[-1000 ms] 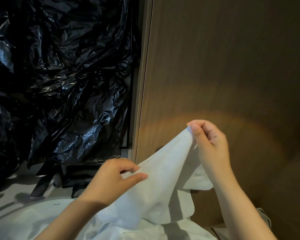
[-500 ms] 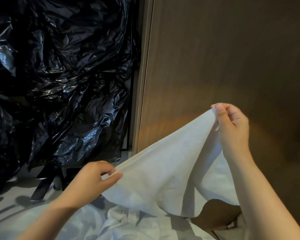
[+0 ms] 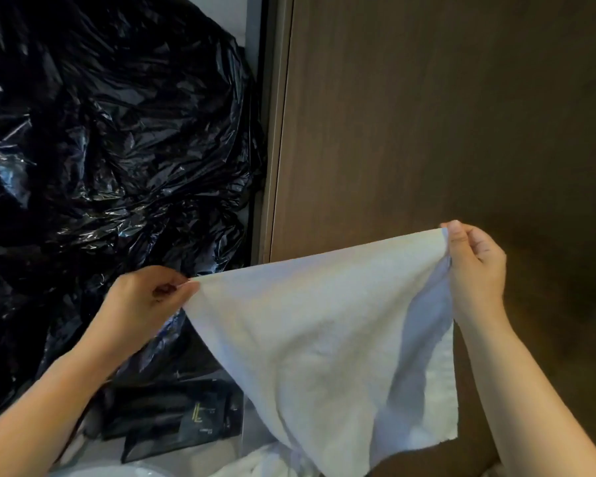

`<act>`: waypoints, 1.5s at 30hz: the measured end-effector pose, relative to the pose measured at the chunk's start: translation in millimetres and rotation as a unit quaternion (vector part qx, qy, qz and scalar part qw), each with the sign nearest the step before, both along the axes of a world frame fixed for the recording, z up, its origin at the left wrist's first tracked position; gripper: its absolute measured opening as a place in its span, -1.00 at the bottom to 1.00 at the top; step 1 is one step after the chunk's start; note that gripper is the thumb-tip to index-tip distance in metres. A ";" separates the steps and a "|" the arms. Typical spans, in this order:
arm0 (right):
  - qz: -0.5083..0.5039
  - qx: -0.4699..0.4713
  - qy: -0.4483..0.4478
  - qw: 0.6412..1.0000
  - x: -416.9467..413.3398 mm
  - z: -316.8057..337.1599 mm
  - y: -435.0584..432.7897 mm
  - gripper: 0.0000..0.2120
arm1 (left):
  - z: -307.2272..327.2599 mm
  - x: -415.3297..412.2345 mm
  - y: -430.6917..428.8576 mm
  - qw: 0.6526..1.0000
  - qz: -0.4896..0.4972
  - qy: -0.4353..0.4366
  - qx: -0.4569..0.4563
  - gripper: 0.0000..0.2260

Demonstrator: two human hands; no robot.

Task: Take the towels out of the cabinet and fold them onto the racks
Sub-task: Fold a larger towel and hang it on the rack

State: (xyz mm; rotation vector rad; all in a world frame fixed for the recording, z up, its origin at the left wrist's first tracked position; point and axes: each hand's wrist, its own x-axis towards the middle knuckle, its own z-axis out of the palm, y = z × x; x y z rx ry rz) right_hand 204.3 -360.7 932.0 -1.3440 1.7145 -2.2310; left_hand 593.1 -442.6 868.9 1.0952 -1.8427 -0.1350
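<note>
A white towel (image 3: 324, 339) hangs stretched between my two hands in front of a brown wooden cabinet door (image 3: 444, 115). My left hand (image 3: 145, 304) pinches its left top corner. My right hand (image 3: 475, 266) pinches the right top corner, held a little higher. The cloth droops in a fold below, its lower end reaching the frame's bottom edge. More white fabric (image 3: 255, 464) lies bunched at the bottom, partly hidden by the towel. No rack is in view.
Crumpled black plastic sheeting (image 3: 111, 166) fills the left side. Below it lie dark flat packages (image 3: 172, 425) on a pale floor. A grey door frame edge (image 3: 272, 132) runs vertically between the plastic and the door.
Both hands have moved apart and upward, and the towel is spread wide between them, lifted off the white pile below. The view has shifted slightly upward.
</note>
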 end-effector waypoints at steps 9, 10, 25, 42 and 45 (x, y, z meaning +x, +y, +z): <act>-0.009 -0.027 -0.039 0.999 -7.6 17.6 -5.1 -0.73 | 55.7 -16.7 -11.0 0.964 -0.035 0.261 -0.033 -0.88; -0.006 -0.022 -0.043 0.999 -5.7 17.7 -6.3 -0.74 | 57.4 -19.3 -12.0 0.961 -0.033 0.272 -0.028 -0.88; -0.006 -0.044 -0.037 0.998 1.7 3.7 -15.1 -0.80 | 46.2 -21.0 -21.5 0.962 0.036 0.260 -0.076 -0.90; -0.018 0.036 0.031 0.999 -17.4 -21.7 -27.9 -0.93 | 36.3 -35.6 -32.4 0.966 0.111 0.233 -0.015 -0.91; -0.039 0.020 0.057 0.997 -17.6 -21.9 -22.3 -0.93 | 36.0 -33.3 -25.3 0.977 0.118 0.158 -0.076 -0.91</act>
